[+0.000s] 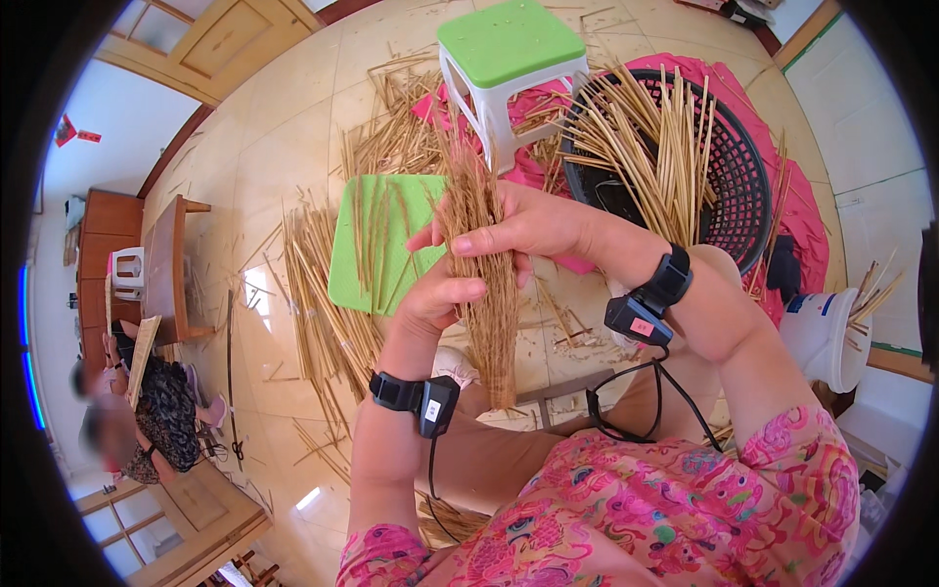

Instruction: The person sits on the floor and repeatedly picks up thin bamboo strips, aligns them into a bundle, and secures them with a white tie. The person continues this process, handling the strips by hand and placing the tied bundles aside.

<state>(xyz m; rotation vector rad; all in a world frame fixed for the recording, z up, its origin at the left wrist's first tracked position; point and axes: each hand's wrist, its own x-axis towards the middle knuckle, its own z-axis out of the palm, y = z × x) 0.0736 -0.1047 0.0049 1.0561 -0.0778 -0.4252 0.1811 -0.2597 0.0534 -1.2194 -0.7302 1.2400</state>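
Observation:
Both my hands are wrapped round one bundle of dry, brownish broom straw (492, 338), held upright before my knees. Its feathery ends rise above my fingers, and the lower part hangs below them. My left hand (438, 292) closes on it from the left, thumb across the front. Slightly higher, my right hand (518, 225) grips it from the right, thumb also in front. Just behind the bundle is a green square stool top (342, 256) with several thin stalks lying on it.
A green-and-white stool (511, 44) stands ahead. To its right, a black mesh basket (729, 161) holds stalks (675, 147) on a pink cloth (804, 220). A white bucket (817, 342) stands at right. Loose stalks (311, 284) litter the floor; another person (161, 421) is at far left.

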